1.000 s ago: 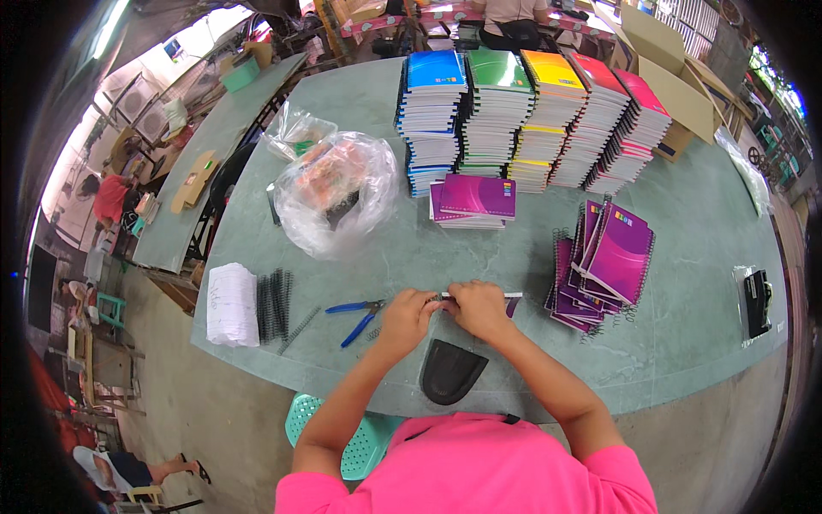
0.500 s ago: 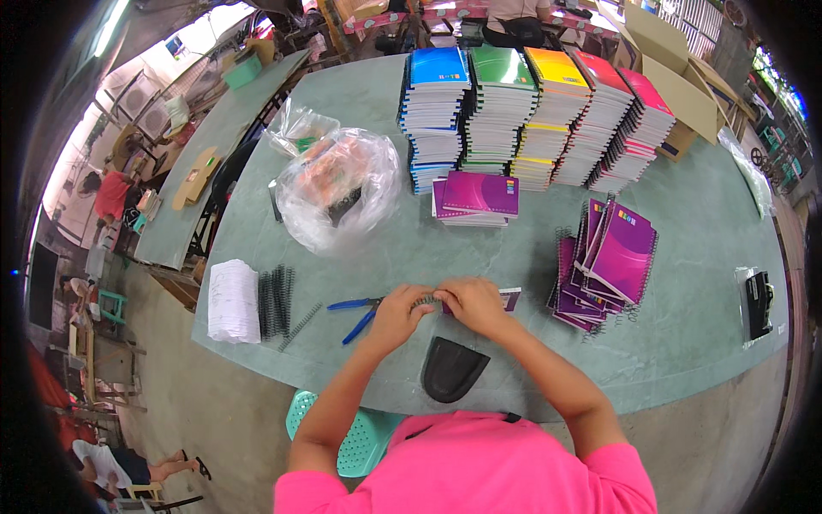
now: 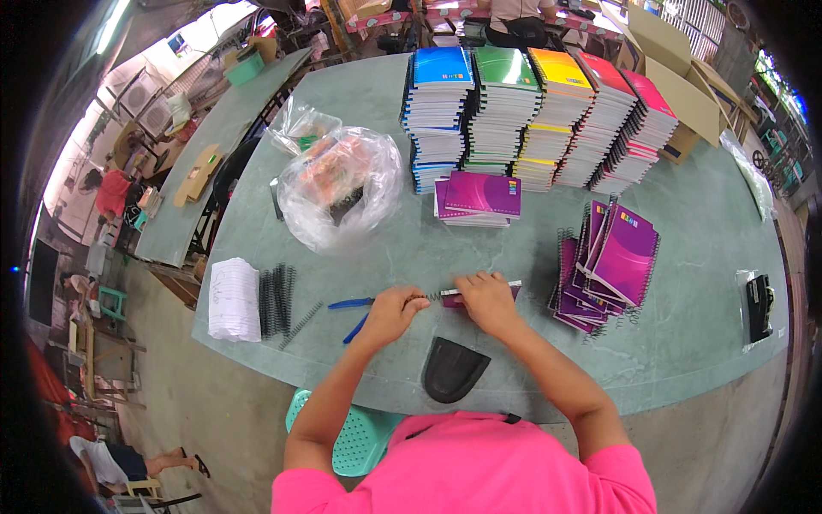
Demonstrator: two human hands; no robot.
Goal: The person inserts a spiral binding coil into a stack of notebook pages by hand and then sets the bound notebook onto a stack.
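My left hand [image 3: 396,315] pinches one end of a dark spiral binding coil [image 3: 434,296], which stretches right to the edge of a small purple notebook [image 3: 451,301]. My right hand [image 3: 485,301] is closed over that notebook, fingers on its top edge, partly hiding it. Just left of my left hand lie blue-handled pliers [image 3: 358,328], their jaws hidden behind the hand. A loose coil [image 3: 301,326] rests farther left, beside a row of several dark coils [image 3: 276,301]. Nearer my body sits a black rounded pad [image 3: 455,370].
A white paper bundle [image 3: 234,300] lies at the left. Tall stacks of coloured spiral notebooks [image 3: 505,111] stand at the back, with purple unbound notebooks [image 3: 482,195] before them. Bound purple notebooks [image 3: 625,257] pile at right. A clear plastic bag [image 3: 338,188] sits back left.
My hands have moved apart: the right one shifted rightward along the notebook, the left slightly left. More of the coil and the notebook's edge now shows between them.
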